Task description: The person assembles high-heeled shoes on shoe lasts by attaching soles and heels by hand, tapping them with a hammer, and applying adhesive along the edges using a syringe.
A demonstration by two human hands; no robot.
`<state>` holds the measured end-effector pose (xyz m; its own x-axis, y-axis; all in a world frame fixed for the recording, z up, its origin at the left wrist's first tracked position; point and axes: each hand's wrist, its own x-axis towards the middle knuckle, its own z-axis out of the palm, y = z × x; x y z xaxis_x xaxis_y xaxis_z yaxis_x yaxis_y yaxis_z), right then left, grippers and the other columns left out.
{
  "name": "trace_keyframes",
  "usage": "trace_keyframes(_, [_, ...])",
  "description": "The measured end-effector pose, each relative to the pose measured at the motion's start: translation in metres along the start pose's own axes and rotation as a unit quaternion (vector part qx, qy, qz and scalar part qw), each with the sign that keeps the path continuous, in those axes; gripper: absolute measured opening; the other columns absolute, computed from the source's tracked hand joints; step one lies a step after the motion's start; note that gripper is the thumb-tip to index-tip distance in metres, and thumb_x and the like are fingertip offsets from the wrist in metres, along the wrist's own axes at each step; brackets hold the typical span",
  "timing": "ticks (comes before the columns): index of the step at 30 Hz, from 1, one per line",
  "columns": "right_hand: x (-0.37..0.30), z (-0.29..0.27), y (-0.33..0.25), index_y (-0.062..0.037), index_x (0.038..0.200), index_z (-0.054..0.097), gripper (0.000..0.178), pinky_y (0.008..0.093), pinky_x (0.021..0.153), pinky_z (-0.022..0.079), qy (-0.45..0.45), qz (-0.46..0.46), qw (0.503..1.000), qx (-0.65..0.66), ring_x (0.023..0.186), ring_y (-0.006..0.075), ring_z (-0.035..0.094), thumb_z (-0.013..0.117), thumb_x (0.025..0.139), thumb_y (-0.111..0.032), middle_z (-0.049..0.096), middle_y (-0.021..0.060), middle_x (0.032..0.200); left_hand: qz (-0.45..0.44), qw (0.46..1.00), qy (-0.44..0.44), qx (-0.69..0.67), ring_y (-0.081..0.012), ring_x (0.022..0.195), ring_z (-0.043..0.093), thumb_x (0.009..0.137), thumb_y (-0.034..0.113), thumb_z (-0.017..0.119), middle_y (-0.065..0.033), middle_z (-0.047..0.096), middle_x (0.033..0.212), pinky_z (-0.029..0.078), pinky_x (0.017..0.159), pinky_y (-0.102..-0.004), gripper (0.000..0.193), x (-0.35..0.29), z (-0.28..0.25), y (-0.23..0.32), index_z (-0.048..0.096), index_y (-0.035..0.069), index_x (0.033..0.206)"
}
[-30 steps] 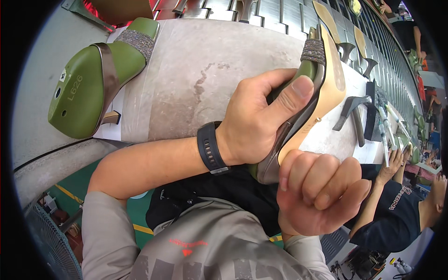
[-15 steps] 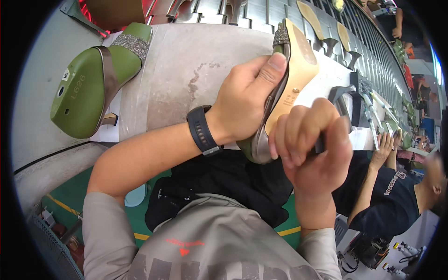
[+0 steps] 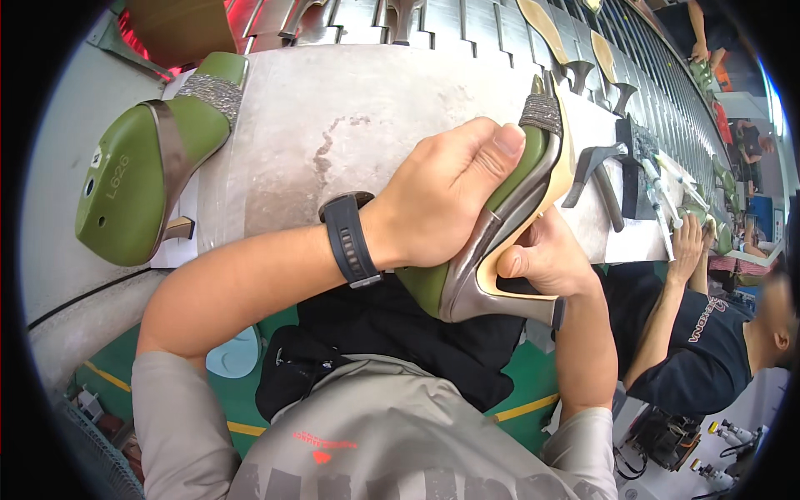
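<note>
A high-heeled sandal (image 3: 487,242) on a green last is held over the bench's near edge, turned on its side with its heel pointing right. My left hand (image 3: 446,196) is wrapped round the last and the sandal's upper, thumb along the green side. My right hand (image 3: 554,254) grips the tan sole from the right, its thumb in the arch by the heel; its other fingers are mostly hidden behind the sole. A second sandal on a green last (image 3: 129,183) lies at the left, with a brown strap and a glittery toe band.
The pale bench top (image 3: 292,125) shows a brown stain. At right lie a hammer (image 3: 604,187) and several thin syringe-like tubes (image 3: 662,196). Behind, a slatted metal conveyor (image 3: 467,25) carries heeled soles (image 3: 546,29). A co-worker in a dark shirt (image 3: 708,342) works at right.
The sandal has been turned so that its side and heel face up to view. My right hand has moved from in front of the heel to the sole's arch.
</note>
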<state>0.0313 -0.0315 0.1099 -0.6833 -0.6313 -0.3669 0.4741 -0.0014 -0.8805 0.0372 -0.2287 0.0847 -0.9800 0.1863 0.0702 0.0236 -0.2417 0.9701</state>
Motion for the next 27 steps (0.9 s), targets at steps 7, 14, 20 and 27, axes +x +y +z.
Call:
trace_keyframes(7, [-0.007, 0.002, -0.003, 0.0009, 0.134, 0.058, 0.086, 0.032, 0.09, 0.059, 0.011, 0.047, 0.999, 0.02, 0.102, 0.0148, 0.071, 0.1, 0.072, -0.041, 0.073, 0.0058, 0.113, 0.039, 0.992, 0.021, 0.121, -0.0397, 0.069, 0.065, 0.112, 0.046, 0.048, -0.0223, 0.064, 0.074, 0.05, 0.065, -0.0445, 0.054, 0.003, 0.011, 0.008, 0.06, 0.0, 0.088])
trace_keyframes(14, [-0.009, -0.007, 0.007, 0.002, 0.131, 0.059, 0.071, 0.0317, 0.084, 0.06, -0.003, 0.012, 0.999, 0.043, 0.101, 0.015, 0.071, 0.097, 0.08, -0.031, 0.071, 0.0069, 0.112, 0.069, 0.958, 0.03, 0.278, -0.037, 0.077, 0.068, 0.111, 0.043, 0.05, -0.0203, 0.067, 0.082, 0.053, 0.07, -0.0443, 0.047, 0.005, 0.019, 0.011, 0.062, -0.002, 0.101])
trace_keyframes(20, [-0.009, -0.009, 0.008, 0.0014, 0.128, 0.061, 0.063, 0.0285, 0.081, 0.058, -0.007, 0.01, 1.0, 0.021, 0.096, 0.0123, 0.069, 0.094, 0.084, -0.027, 0.071, 0.0054, 0.109, 0.068, 0.946, 0.01, 0.316, -0.031, 0.081, 0.072, 0.114, 0.044, 0.046, -0.0199, 0.07, 0.09, 0.055, 0.073, -0.038, 0.052, 0.005, 0.02, 0.011, 0.065, -0.005, 0.115])
trace_keyframes(27, [-0.011, -0.003, -0.001, 0.0043, 0.12, 0.064, 0.052, 0.0283, 0.079, 0.057, 0.005, 0.028, 0.999, 0.04, 0.09, 0.0105, 0.068, 0.091, 0.086, -0.025, 0.071, 0.0045, 0.101, 0.054, 0.965, 0.066, 0.248, -0.0452, 0.075, 0.064, 0.109, 0.041, 0.055, -0.0229, 0.065, 0.077, 0.05, 0.068, -0.0515, 0.048, 0.011, 0.027, 0.007, 0.06, 0.0, 0.085])
